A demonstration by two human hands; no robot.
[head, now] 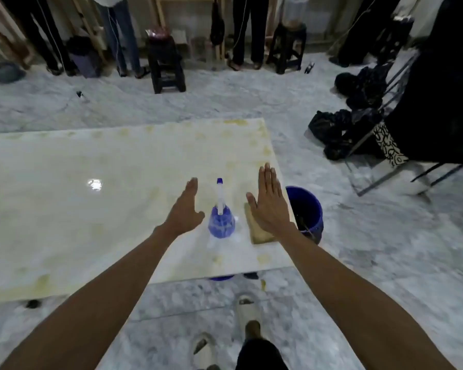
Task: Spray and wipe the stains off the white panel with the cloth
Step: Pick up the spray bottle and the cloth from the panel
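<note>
A large white panel [91, 198] lies flat, with yellowish stains along its far, right and near edges. A blue spray bottle [221, 218] with a white nozzle stands upright on it near the right end. Just right of the bottle lies a folded tan cloth [259, 233]. My left hand [186, 209] hovers open to the left of the bottle, not touching it. My right hand [269, 201] is held flat and open above the cloth, covering part of it.
A blue bucket [309, 212] stands on the marble floor right beside the panel's right edge. Black bags [340, 129] and a metal chair [412, 156] sit to the right. Stools [166, 65] and standing people's legs line the far wall. My feet are below the panel's near edge.
</note>
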